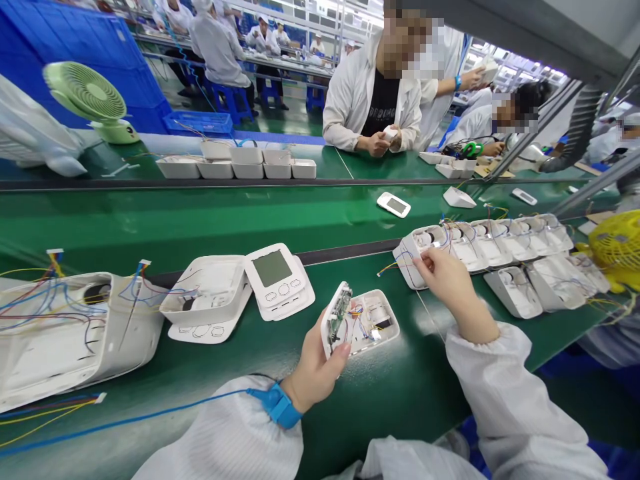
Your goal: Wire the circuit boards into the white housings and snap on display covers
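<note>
My left hand is closed on a white front panel, tilted up on edge with its green circuit board facing right. Just behind it, an open white housing lies on the green table, with coloured wires and a round part inside. My right hand is by the near left end of a row of white housings; thumb and forefinger are pinched together at a housing's edge, and anything between them is too small to make out. A blue wrist strap is around my left wrist.
White panels with a grey screen and wired housings stand at left. A white device lies on the green strip beyond a dark rail. A person in a white coat works opposite. A yellow fan is at right.
</note>
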Available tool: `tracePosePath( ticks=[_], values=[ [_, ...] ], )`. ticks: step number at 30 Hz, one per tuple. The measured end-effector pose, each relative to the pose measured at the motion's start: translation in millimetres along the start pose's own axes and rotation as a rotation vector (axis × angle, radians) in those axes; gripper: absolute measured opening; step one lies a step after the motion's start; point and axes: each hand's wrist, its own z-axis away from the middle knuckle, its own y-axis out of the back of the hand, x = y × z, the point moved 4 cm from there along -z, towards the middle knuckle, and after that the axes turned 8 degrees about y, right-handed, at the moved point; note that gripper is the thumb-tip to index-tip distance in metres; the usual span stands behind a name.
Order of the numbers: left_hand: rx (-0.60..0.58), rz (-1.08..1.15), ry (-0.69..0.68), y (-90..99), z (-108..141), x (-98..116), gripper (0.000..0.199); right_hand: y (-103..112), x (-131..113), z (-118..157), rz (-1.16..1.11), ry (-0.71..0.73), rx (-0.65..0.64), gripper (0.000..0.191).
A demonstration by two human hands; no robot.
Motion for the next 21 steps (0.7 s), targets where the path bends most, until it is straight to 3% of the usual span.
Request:
tracePosePath(
  ticks=[3, 5, 8, 11, 13, 15, 17, 20, 21],
  values=[
    [-0.005, -0.007, -0.005, 4.2, -1.3, -3.0, 0.056, 18.6, -14.9, 2.0, -0.049, -0.043, 0.118, 0.028],
    [-0.018, -0.069, -0.031, 10.4, -4.1, 1.0, 0.056, 25.2, -33.7, -0.4, -0.229, -0.007, 0.137, 0.027],
    [-0.055, -0.320, -0.181, 21.1, -10.0, 20.5, 0.047, 15.5, -70.5, -8.3, -0.602, 0.118, -0.078, 0.026],
    [-0.220, -0.561, -0.461, 22.5, -12.2, 45.0, 0.046, -2.9, -102.1, -12.5, -0.882, 0.203, -0.318, 0.036],
    [-0.315, -0.682, -0.598, 21.6, -11.8, 53.0, 0.046, -13.7, -115.8, -11.1, -1.016, 0.246, -0.455, 0.042],
    [-0.315, -0.818, -0.639, 23.2, -13.6, 52.1, 0.046, -21.8, -119.8, -8.0, -1.103, 0.210, -0.546, 0.039],
    [-0.190, -0.925, -0.592, 30.2, -18.7, 46.3, 0.047, -26.6, -114.7, -6.2, -1.194, 0.075, -0.525, 0.030],
    [0.182, -0.912, -0.389, 48.6, -27.4, 37.9, 0.045, -28.1, -100.9, -4.5, -1.279, -0.160, -0.283, 0.023],
    [0.252, -0.883, -0.316, 51.3, -28.8, 34.8, 0.044, -27.6, -98.3, -3.0, -1.275, -0.211, -0.193, 0.022]
  ],
)
